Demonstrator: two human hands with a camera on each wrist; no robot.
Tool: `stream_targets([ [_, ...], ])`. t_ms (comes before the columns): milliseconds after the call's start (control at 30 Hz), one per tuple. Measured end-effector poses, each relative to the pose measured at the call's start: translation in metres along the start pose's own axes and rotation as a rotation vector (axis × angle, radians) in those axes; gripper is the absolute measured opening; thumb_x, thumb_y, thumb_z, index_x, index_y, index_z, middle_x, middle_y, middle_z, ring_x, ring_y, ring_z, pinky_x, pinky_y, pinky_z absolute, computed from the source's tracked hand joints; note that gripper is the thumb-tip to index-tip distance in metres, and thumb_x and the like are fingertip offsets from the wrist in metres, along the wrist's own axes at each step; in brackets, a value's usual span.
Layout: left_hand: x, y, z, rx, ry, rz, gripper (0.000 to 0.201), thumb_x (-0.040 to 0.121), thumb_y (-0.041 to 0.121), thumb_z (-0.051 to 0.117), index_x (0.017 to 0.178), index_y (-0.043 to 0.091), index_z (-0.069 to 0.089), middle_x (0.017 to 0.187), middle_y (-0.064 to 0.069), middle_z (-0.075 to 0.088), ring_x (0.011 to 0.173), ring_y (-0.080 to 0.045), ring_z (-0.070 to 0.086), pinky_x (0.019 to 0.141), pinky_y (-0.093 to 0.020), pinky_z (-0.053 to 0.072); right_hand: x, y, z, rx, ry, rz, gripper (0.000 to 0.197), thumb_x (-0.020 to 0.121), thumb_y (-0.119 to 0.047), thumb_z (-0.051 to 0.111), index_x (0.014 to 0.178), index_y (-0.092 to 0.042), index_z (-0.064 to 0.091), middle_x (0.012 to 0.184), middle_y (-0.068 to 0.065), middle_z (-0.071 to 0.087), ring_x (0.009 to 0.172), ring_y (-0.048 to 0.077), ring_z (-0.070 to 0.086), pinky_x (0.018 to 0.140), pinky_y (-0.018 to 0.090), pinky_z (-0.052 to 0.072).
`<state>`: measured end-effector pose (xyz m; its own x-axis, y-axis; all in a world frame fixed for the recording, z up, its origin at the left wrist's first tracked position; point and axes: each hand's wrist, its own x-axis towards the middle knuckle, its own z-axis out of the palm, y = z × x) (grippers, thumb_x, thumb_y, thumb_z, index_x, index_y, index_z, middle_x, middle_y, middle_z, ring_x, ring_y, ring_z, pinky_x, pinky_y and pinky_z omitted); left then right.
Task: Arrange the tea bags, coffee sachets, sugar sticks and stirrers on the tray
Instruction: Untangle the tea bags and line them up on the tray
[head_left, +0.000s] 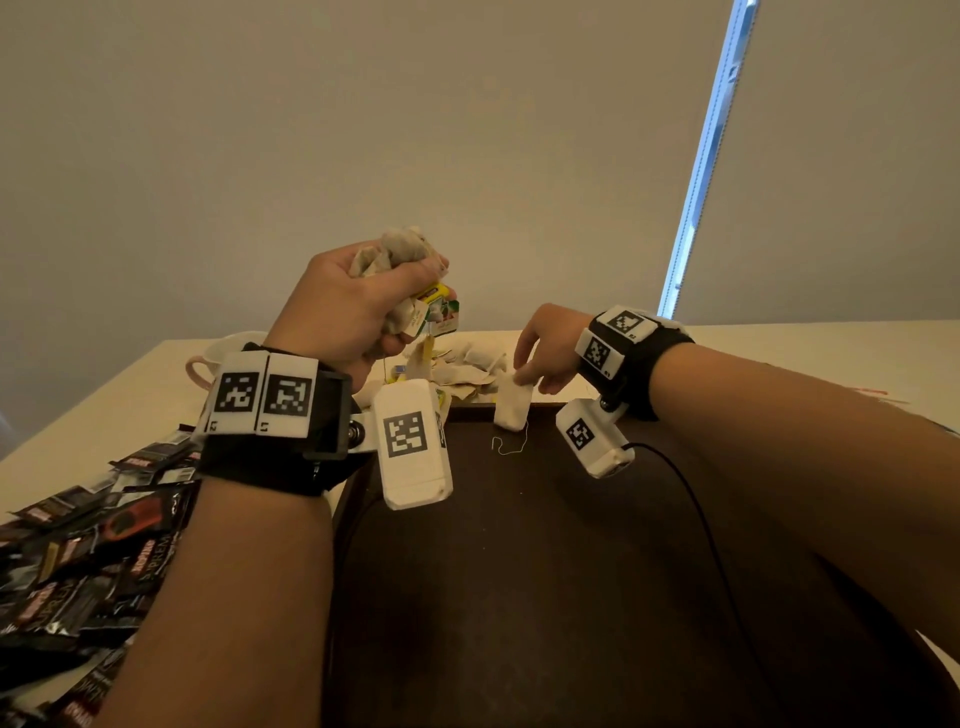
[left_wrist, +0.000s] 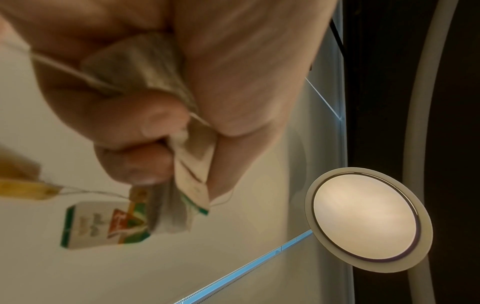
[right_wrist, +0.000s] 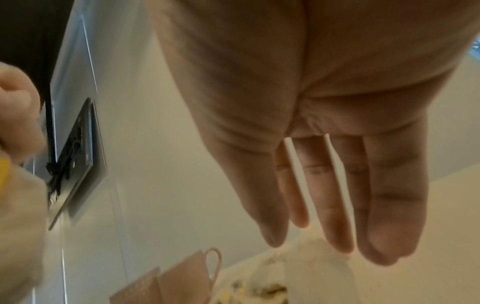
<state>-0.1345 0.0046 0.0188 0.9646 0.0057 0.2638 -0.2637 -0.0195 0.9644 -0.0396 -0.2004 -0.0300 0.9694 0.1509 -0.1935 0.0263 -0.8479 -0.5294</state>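
My left hand (head_left: 358, 306) is raised above the table and grips a bunch of tea bags (head_left: 400, 247). In the left wrist view its curled fingers (left_wrist: 145, 127) clench the tea bags (left_wrist: 145, 67), and paper tags (left_wrist: 103, 224) dangle on strings. My right hand (head_left: 545, 356) is lower, at the far edge of the dark brown tray (head_left: 545, 597). Its fingertips (right_wrist: 335, 236) pinch the top of one white tea bag (head_left: 511, 410), which hangs upright with its string (head_left: 511, 447) trailing on the tray. In the right wrist view that tea bag (right_wrist: 317, 259) is blurred.
A loose pile of tea bags (head_left: 467, 364) lies on the cream table just beyond the tray. Several dark coffee sachets (head_left: 88, 530) are heaped to the tray's left. A pink mug (head_left: 205, 366) stands at the back left. A black cable (head_left: 696, 499) crosses the tray.
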Motion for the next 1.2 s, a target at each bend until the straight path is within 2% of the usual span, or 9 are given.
stream_targets([
  [133, 0.001, -0.003, 0.004, -0.002, -0.023, 0.007, 0.013, 0.087, 0.019, 0.073, 0.091, 0.007, 0.072, 0.086, -0.020, 0.071, 0.042, -0.013, 0.047, 0.035, -0.017, 0.032, -0.019, -0.006, -0.020, 0.048, 0.123, -0.173, 0.022, 0.091, -0.025, 0.070, 0.105, -0.008, 0.073, 0.089, 0.002, 0.075, 0.081, 0.016, 0.074, 0.068, 0.027, 0.061],
  [233, 0.003, -0.005, 0.006, 0.027, -0.041, 0.008, 0.013, 0.085, 0.021, 0.075, 0.090, 0.009, 0.073, 0.098, -0.035, 0.066, 0.048, -0.018, 0.049, 0.036, -0.017, 0.034, -0.045, -0.020, -0.032, 0.268, 0.200, -0.332, 0.022, 0.095, -0.027, 0.066, 0.100, -0.007, 0.074, 0.089, 0.002, 0.076, 0.083, 0.018, 0.074, 0.072, 0.029, 0.060],
  [367, 0.003, -0.007, 0.009, 0.062, -0.105, 0.003, 0.023, 0.084, 0.022, 0.075, 0.095, 0.003, 0.071, 0.104, -0.041, 0.060, 0.055, -0.027, 0.049, 0.036, -0.019, 0.034, -0.078, -0.038, -0.040, 0.515, 0.224, -0.525, 0.021, 0.097, -0.026, 0.062, 0.097, -0.009, 0.074, 0.090, 0.005, 0.076, 0.079, 0.019, 0.070, 0.067, 0.029, 0.055],
  [500, 0.001, -0.006, 0.011, 0.122, -0.236, 0.008, 0.028, 0.080, 0.033, 0.079, 0.094, 0.011, 0.072, 0.101, -0.037, 0.063, 0.074, -0.037, 0.056, 0.039, -0.021, 0.038, -0.090, -0.044, -0.040, 0.452, 0.249, -0.642, 0.013, 0.093, -0.018, 0.069, 0.100, -0.010, 0.074, 0.083, 0.001, 0.073, 0.071, 0.014, 0.065, 0.061, 0.029, 0.051],
  [667, -0.001, -0.007, 0.013, 0.105, -0.314, 0.024, 0.041, 0.059, 0.048, 0.080, 0.093, 0.025, 0.073, 0.097, -0.035, 0.064, 0.072, -0.039, 0.054, 0.037, -0.022, 0.039, -0.094, -0.042, -0.035, 0.508, 0.255, -0.639, 0.011, 0.088, -0.017, 0.074, 0.096, -0.010, 0.076, 0.085, 0.003, 0.072, 0.068, 0.013, 0.060, 0.059, 0.029, 0.049],
  [767, 0.000, -0.008, 0.011, 0.124, -0.340, 0.029, 0.047, 0.066, 0.042, 0.085, 0.102, 0.017, 0.068, 0.097, -0.032, 0.067, 0.066, -0.036, 0.053, 0.036, -0.021, 0.039, -0.095, -0.042, -0.034, 0.509, 0.235, -0.625, 0.007, 0.089, -0.017, 0.072, 0.094, -0.013, 0.076, 0.088, 0.004, 0.073, 0.070, 0.013, 0.061, 0.060, 0.026, 0.051],
  [900, 0.001, -0.006, 0.009, 0.110, -0.334, 0.034, 0.024, 0.074, 0.037, 0.073, 0.093, 0.023, 0.069, 0.085, -0.027, 0.065, 0.047, -0.023, 0.048, 0.035, -0.020, 0.038, -0.093, -0.042, -0.033, 0.631, 0.200, -0.573, 0.010, 0.091, -0.010, 0.068, 0.097, -0.003, 0.074, 0.085, 0.012, 0.070, 0.070, 0.018, 0.061, 0.061, 0.027, 0.053],
  [1067, 0.004, -0.009, 0.007, 0.076, -0.310, 0.038, 0.009, 0.082, 0.030, 0.075, 0.088, 0.024, 0.072, 0.071, -0.009, 0.065, 0.053, -0.025, 0.047, 0.036, -0.020, 0.036, -0.092, -0.039, -0.030, 0.765, 0.208, -0.501, 0.011, 0.091, -0.008, 0.068, 0.096, 0.000, 0.072, 0.083, 0.016, 0.069, 0.069, 0.022, 0.062, 0.059, 0.025, 0.056],
  [1200, 0.004, -0.009, 0.009, 0.042, -0.244, 0.006, 0.008, 0.093, 0.017, 0.063, 0.087, 0.013, 0.068, 0.071, -0.014, 0.060, 0.051, -0.025, 0.047, 0.034, -0.020, 0.034, -0.090, -0.035, -0.032, 0.824, 0.253, -0.477, 0.010, 0.091, -0.005, 0.067, 0.097, 0.002, 0.071, 0.078, 0.014, 0.069, 0.062, 0.019, 0.064, 0.056, 0.024, 0.055],
])
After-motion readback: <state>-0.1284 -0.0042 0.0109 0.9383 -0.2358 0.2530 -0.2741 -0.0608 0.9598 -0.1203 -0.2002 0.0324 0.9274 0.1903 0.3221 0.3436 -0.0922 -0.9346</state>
